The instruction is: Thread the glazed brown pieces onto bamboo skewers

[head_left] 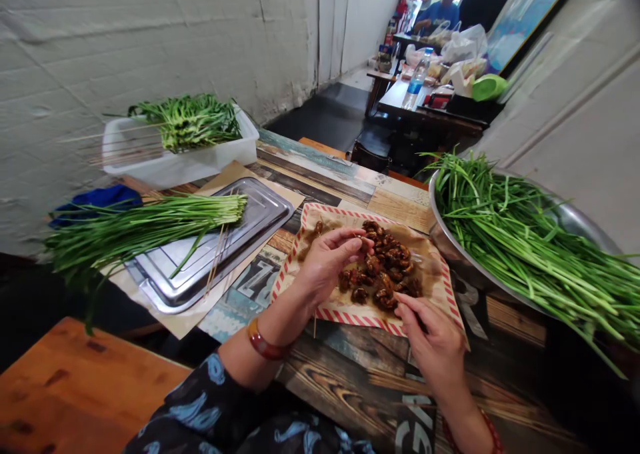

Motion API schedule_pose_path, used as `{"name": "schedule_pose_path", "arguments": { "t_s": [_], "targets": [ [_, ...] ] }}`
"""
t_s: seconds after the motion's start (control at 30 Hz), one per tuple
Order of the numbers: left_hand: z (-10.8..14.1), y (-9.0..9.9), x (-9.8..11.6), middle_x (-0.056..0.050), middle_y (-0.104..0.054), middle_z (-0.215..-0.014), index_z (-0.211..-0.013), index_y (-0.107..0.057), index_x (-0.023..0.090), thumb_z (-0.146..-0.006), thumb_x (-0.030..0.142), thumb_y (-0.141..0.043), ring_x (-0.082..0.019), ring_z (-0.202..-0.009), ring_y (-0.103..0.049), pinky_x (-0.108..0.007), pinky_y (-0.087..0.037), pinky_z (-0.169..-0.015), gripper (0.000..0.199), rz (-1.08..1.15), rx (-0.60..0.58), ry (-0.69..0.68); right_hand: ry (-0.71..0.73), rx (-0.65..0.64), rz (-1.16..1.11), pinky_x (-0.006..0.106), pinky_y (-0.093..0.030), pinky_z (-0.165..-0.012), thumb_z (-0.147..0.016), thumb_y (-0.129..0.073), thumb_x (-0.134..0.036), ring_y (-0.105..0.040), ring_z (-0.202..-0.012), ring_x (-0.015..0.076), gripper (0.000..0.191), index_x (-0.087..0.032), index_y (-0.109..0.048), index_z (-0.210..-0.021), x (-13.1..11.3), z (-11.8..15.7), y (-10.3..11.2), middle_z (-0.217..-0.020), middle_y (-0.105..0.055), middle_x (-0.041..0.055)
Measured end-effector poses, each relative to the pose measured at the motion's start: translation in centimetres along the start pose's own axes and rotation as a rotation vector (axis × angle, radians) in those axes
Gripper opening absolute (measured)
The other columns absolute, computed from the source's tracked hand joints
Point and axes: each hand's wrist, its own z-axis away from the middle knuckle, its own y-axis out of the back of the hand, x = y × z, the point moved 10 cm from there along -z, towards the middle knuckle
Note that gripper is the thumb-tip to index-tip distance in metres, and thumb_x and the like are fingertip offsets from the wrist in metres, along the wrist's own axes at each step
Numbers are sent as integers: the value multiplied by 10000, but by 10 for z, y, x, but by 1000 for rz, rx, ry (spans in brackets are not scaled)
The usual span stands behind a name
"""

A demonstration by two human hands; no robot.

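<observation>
Left hand [333, 257] hung half-curled, fingertips pinched over glossy brown pieces [393, 251], hold unclear. Right hand [433, 337], loosely closed, touched nearest piece [384, 299]; grip could not be told. Striped tray [439, 284] lay beneath both. Step judged piece-by-piece handling; next move seemingly called for light pinch.

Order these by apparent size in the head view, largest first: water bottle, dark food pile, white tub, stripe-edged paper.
1. Stripe-edged paper
2. White tub
3. Dark food pile
4. Water bottle, though standing farther off shrinks it
</observation>
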Motion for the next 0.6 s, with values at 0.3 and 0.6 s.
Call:
{"name": "schedule_pose_path", "arguments": {
  "t_s": [0.3, 0.6],
  "targets": [
    [-6, -1, -9, -111, -736, -993, -1123, -617, 140, -747, 338, -770, -175, -825, -712, -259, -533, -741, 452, 79, -42, 73, -215, -71, -99, 261, -523, -617, -898, -579, -333, -664, -705, 152, 181, -225, -723, -922, 25, 8, -7, -794, -717, 23],
    [-4, -11, -7, -107, -733, -1043, -1110, -644, 165, -757, 289, -763, -202, -909, -709, -301, -532, -805, 392, 100, -174, 75, -240, -98, -161, 272, -529, -620, -896, -585, -330, -658, -698, 157, 189, -211, -724, -940, 29, 10, -12, -799, -714, 38]
  ]
}}
